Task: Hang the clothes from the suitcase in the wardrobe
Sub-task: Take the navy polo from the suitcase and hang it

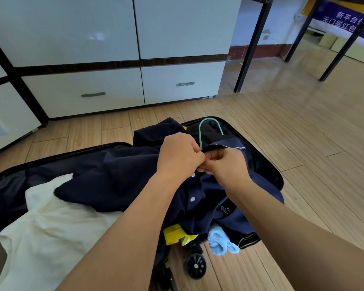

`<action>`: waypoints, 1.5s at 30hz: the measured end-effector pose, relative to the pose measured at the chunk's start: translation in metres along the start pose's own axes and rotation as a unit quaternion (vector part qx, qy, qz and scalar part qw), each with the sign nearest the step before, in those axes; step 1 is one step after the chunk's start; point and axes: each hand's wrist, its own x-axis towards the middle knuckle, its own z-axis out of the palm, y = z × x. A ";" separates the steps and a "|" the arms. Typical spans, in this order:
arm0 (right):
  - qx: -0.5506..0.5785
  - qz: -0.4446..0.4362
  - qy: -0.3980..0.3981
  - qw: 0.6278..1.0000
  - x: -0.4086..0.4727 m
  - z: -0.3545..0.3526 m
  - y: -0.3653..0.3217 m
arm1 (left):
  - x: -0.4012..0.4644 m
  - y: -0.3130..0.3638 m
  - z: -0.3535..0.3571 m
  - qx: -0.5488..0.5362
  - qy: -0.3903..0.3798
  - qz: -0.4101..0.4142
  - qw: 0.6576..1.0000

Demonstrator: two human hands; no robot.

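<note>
A black suitcase (278, 177) lies open on the wooden floor. Across it spreads a navy polo shirt (114, 177) with white buttons. The hook of a green hanger (202, 127) sticks out of the shirt's collar. My left hand (179, 156) and my right hand (227, 164) meet at the collar just below the hook, and each pinches the navy cloth of the placket. The hanger's shoulders are hidden inside the shirt. The white wardrobe (135, 28) stands shut beyond the suitcase.
A cream garment (42, 223) lies in the suitcase's left half. Yellow cloth (174, 235) and a light blue cloth (221, 240) poke out at the near edge by a suitcase wheel (195, 265). Black metal frame legs (252, 45) stand at the right.
</note>
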 end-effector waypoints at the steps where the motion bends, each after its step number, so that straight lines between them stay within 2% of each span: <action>1: -0.005 -0.004 -0.001 1.000 0.000 0.000 -0.001 | 0.000 -0.001 0.001 -0.010 0.010 -0.006 1.000; 5: -0.033 -0.023 -0.017 0.999 0.002 0.001 -0.003 | -0.002 -0.007 0.008 -0.074 0.051 -0.056 0.994; 8: -0.051 -0.011 -0.021 0.998 0.004 0.003 -0.005 | -0.003 -0.012 0.013 -0.197 0.058 -0.134 0.970; 10: 0.016 0.046 -0.032 0.998 0.007 0.003 -0.006 | -0.002 -0.013 0.015 -0.259 0.052 -0.166 0.950; 13: 0.165 0.170 -0.063 0.969 0.010 0.000 -0.012 | 0.000 -0.017 0.017 -0.352 0.028 -0.199 0.914; 15: 0.145 0.185 -0.064 0.970 0.011 -0.003 -0.014 | 0.000 -0.020 0.020 -0.464 -0.018 -0.244 0.851; 16: 0.074 0.158 -0.048 0.983 0.012 -0.004 -0.013 | -0.001 -0.021 0.021 -0.524 -0.046 -0.276 0.805; 17: -0.049 0.105 -0.017 0.993 0.014 -0.006 -0.009 | -0.003 -0.022 0.021 -0.569 -0.068 -0.310 0.759; 18: -0.198 0.033 0.027 0.979 0.016 -0.009 -0.005 | -0.004 -0.023 0.022 -0.586 -0.083 -0.339 0.731; 19: -0.319 -0.033 0.083 0.943 0.018 -0.013 -0.002 | -0.004 -0.025 0.024 -0.574 -0.096 -0.354 0.732; 21: -0.429 -0.087 0.149 0.887 0.022 -0.024 0.001 | -0.004 -0.027 0.026 -0.497 -0.102 -0.350 0.788; 22: -0.458 -0.078 0.138 0.875 0.024 -0.029 0.006 | -0.004 -0.029 0.026 -0.449 -0.089 -0.337 0.823; 24: -0.467 -0.005 0.054 0.883 0.025 -0.036 0.014 | -0.005 -0.033 0.028 -0.362 -0.056 -0.299 0.881; 26: -0.450 0.056 -0.008 0.891 0.021 -0.036 0.023 | -0.009 -0.031 0.028 -0.300 -0.040 -0.261 0.916; 27: -0.458 0.057 -0.015 0.887 0.020 -0.035 0.028 | -0.011 -0.029 0.030 -0.279 -0.038 -0.248 0.927; 31: -0.512 -0.023 0.019 0.858 0.019 -0.032 0.027 | -0.015 -0.031 0.033 -0.250 -0.020 -0.232 0.940; 33: -0.527 -0.091 0.071 0.842 0.019 -0.032 0.021 | -0.014 -0.035 0.026 -0.220 0.011 -0.229 0.948; 36: -0.424 -0.264 0.185 0.846 0.020 -0.037 -0.002 | -0.011 -0.037 0.003 -0.059 0.112 -0.194 0.973; 38: -0.368 -0.355 0.231 0.828 0.019 -0.042 -0.026 | -0.007 -0.035 -0.016 -0.012 0.151 -0.149 0.977; 41: -0.314 -0.410 0.273 0.812 0.019 -0.043 -0.064 | 0.010 -0.025 -0.059 -0.061 0.139 -0.082 0.985; 45: -0.252 -0.448 0.291 0.807 0.016 -0.037 -0.103 | 0.042 -0.010 -0.132 0.123 0.112 -0.005 0.986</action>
